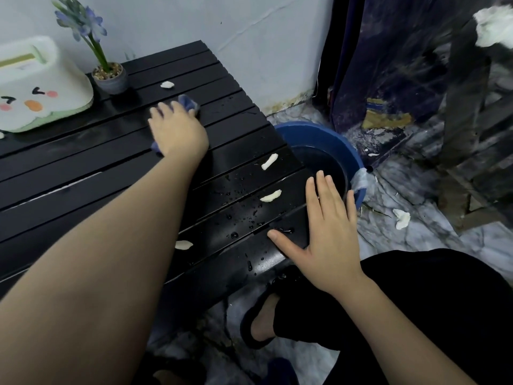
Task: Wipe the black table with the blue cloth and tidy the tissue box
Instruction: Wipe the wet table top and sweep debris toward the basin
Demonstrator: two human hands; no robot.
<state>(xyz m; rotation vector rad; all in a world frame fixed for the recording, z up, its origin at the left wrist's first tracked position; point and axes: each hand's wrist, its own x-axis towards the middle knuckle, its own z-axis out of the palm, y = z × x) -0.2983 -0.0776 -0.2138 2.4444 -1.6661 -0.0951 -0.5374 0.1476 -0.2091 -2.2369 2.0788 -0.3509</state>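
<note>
The black slatted table [83, 162] fills the left and middle, wet with droplets near its right end. My left hand [177, 129] presses flat on the blue cloth [188, 102], which pokes out past my fingers and under my wrist. My right hand [330, 232] rests flat with fingers spread on the table's near right corner, holding nothing. The white tissue box [39, 87] with a cartoon face stands at the far left of the table. Several white tissue scraps [269, 162] lie on the slats.
A small grey pot with a purple flower [109, 76] stands beside the tissue box. A blue basin of water [324, 151] sits on the floor off the table's right end. Tissue bits [401, 218] lie on the marbled floor. My foot in a black sandal [263, 315] is below.
</note>
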